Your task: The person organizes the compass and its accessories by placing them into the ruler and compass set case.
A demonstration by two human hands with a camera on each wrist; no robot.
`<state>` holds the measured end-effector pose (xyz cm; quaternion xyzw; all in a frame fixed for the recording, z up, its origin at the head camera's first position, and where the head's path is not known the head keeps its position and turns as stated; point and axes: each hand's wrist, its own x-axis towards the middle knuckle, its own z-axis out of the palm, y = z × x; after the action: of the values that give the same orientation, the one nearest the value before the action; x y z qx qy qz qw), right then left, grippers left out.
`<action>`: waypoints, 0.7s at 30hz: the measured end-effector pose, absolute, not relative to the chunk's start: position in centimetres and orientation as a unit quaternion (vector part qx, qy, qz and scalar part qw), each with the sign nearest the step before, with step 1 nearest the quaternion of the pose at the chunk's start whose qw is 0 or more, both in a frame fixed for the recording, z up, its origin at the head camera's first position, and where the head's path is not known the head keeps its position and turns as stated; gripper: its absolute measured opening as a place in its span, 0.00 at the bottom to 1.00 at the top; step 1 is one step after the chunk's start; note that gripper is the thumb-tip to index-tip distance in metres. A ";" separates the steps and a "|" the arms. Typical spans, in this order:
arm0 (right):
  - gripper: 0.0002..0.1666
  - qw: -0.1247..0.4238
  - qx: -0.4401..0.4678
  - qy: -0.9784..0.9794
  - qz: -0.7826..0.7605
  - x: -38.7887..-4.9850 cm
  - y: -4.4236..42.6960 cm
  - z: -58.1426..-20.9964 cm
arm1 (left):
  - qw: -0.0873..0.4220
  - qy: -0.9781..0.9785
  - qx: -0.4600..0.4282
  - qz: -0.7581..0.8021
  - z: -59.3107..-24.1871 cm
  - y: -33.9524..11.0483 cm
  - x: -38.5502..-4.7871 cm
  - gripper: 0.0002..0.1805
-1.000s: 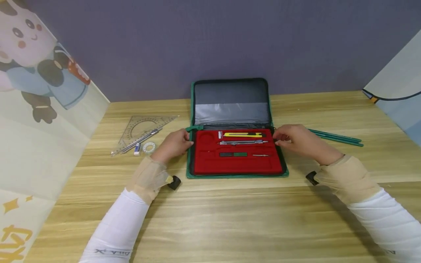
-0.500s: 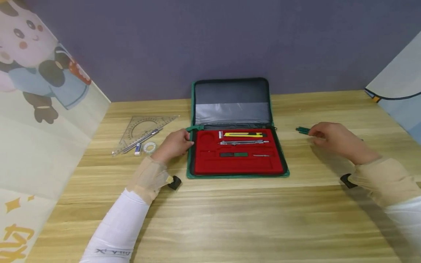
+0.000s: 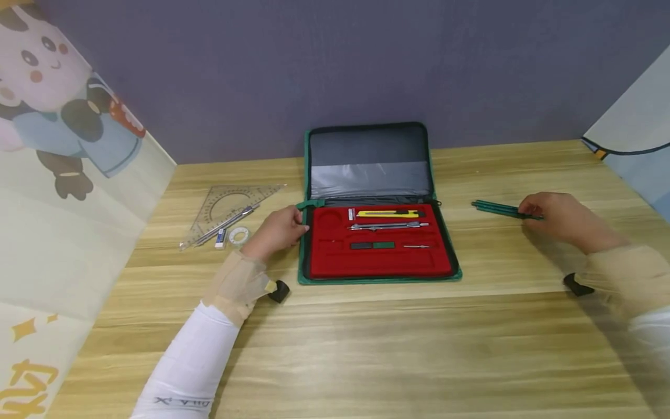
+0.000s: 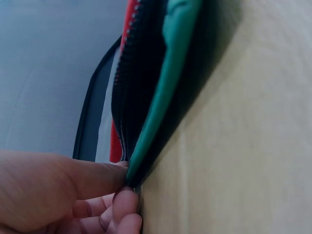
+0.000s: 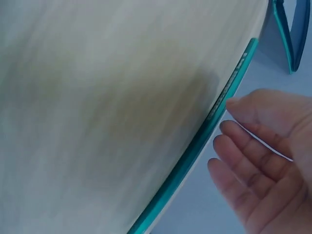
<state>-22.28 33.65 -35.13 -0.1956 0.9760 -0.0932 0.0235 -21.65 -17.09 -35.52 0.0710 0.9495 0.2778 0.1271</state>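
A green zippered case (image 3: 379,281) lies open on the table, its red tray (image 3: 387,262) facing up. The left hand (image 3: 277,234) pinches the case's left edge, and in the left wrist view thumb and fingers meet on the green rim (image 4: 151,117). At the right, the right hand (image 3: 562,220) is over two green pencils (image 3: 494,208), hiding their far ends. In the right wrist view its thumb tip is at a green pencil (image 5: 195,141), with the fingers loosely bent and apart from the thumb.
In the tray are a yellow utility knife (image 3: 387,214), a compass (image 3: 387,226) and a dark-green lead case (image 3: 373,245). Left lie a set square (image 3: 230,201), a silver instrument (image 3: 222,226), an eraser (image 3: 220,238) and a white ring (image 3: 238,235). A wall (image 3: 366,70) stands behind.
The right hand has left the case's right edge and moved right to the pencils, sliding along above them. The left hand has stayed on the case.
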 end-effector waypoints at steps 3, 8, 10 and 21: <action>0.10 0.033 -0.197 0.976 -0.085 -22.4 34.0 -35.1 | 0.129 0.948 0.069 0.282 -35.6 -17.1 -21.7 0.09; 0.09 0.059 -0.194 0.976 -0.077 -22.6 34.4 -34.9 | 0.130 0.948 0.069 0.283 -35.7 -17.1 -21.6 0.10; 0.08 0.070 -0.189 0.976 -0.077 -22.6 34.5 -34.9 | 0.129 0.948 0.070 0.284 -35.7 -17.1 -21.7 0.10; 0.10 0.089 -0.205 0.972 -0.075 -22.7 34.6 -35.1 | 0.125 0.948 0.070 0.283 -35.7 -17.2 -21.7 0.09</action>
<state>-22.68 34.55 -35.07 -0.2053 0.9717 -0.0753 0.0890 -21.73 -17.15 -35.65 0.0700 0.9484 0.2831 0.1248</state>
